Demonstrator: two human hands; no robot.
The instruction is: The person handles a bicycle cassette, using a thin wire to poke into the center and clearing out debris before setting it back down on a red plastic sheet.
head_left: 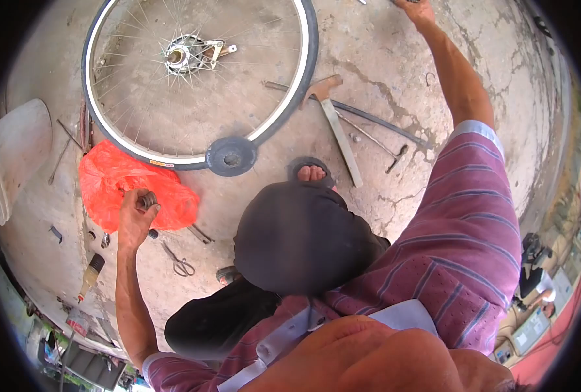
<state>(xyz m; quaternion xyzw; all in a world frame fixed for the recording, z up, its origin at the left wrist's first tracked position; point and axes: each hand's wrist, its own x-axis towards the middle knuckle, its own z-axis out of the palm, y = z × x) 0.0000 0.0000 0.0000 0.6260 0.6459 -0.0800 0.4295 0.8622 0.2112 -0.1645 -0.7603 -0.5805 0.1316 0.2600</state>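
Note:
My left hand (134,219) is closed around a small, round, dark metal part (147,200), in front of a crumpled red plastic bag (104,179). Just beyond the bag, a spoked bicycle wheel (311,49) with a black tyre and pale rim lies flat on the ground. Its metal hub (185,57) faces up. A dark, round, flat piece (232,147) overlaps the tyre's near edge. Far off at the top right, my right hand (418,10) is bent around something dark, mostly cut off by the picture's edge.
A hammer (339,140) lies right of the wheel, with a dark bar (375,119) and a thin rod (365,134) beside it. Scissors (181,264) and a dark-capped bottle (92,277) are near my left forearm. At the far left is a pale curved panel (19,157).

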